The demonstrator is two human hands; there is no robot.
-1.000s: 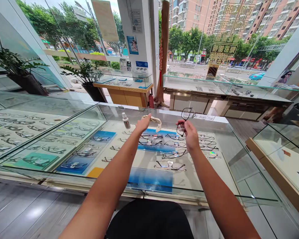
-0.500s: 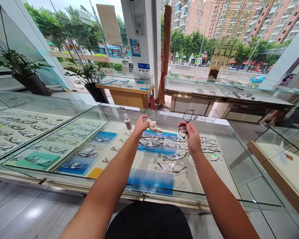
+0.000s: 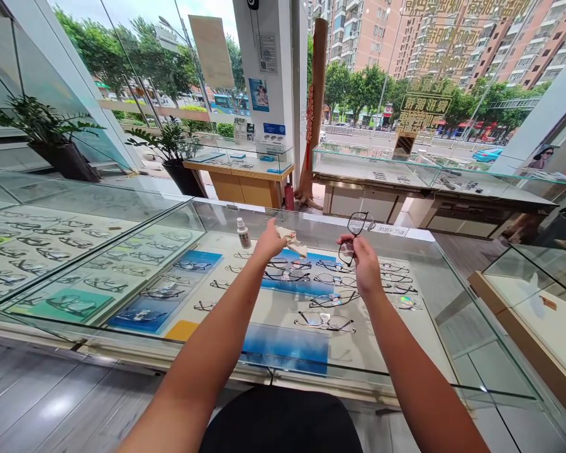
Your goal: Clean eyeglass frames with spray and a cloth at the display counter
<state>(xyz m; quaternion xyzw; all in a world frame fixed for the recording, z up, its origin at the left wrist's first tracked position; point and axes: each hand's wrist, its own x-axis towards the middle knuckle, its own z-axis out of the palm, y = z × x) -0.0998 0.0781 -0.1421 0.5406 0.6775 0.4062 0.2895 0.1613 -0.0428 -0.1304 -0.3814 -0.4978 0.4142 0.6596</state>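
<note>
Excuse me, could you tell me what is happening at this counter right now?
A person reaches both arms out over a glass display counter. The left hand grips a crumpled cream cloth just above the glass, while the right hand holds up a pair of black-rimmed eyeglasses. A small white bottle stands upright on the counter top, left of the cloth. Rows of spectacle frames lie inside the case below.
</note>
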